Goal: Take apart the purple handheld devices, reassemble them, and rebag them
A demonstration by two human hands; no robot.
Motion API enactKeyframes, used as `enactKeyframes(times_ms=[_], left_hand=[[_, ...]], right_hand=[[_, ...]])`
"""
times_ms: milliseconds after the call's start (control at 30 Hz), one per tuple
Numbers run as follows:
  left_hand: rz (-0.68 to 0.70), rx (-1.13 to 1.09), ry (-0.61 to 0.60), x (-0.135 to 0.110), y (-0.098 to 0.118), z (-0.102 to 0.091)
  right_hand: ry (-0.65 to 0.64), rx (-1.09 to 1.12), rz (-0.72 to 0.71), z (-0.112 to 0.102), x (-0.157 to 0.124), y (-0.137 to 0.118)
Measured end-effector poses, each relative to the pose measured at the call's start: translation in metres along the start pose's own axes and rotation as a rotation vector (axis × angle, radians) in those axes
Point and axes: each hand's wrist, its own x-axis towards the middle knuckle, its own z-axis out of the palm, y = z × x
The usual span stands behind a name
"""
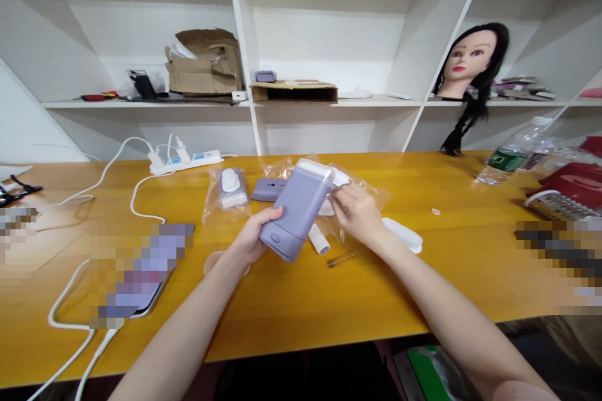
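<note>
My left hand [251, 239] grips the lower end of a lilac handheld device [296, 210] with a white top, tilted above the wooden table [301, 301]. My right hand [356, 212] is closed beside the device's upper end, pinching something white that I cannot make out, over a crinkled clear plastic bag [367, 191]. Under the hands lie a white cylinder piece [318, 239], a small metal spring [345, 257] and a white brush-like part [403, 233]. A second lilac part [267, 188] and a bagged lilac-and-white part [230, 191] lie just behind.
A white power strip [185, 160] with cables sits at the back left. A phone [141, 276] lies left of my arm. A water bottle [510, 156], red items and a metal grater [559, 203] are at the right. Shelves behind hold cardboard boxes [204, 62] and a mannequin head [470, 59].
</note>
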Motion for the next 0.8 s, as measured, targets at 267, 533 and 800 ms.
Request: enactKeyframes(times_ms=[267,533,800], left_hand=[[0.026,0.154,-0.218,-0.006,0.008,-0.006],[-0.051,0.352,-0.225,-0.007,0.005,-0.001],[-0.034,0.217,-0.111,-0.004,0.006,-0.002]], right_hand=[[0.250,-0.113,0.404,-0.001,0.000,0.026],[0.278,0.080,0.346,-0.006,0.000,0.019],[0.199,0.130,0.228,-0.001,-0.003,0.020]])
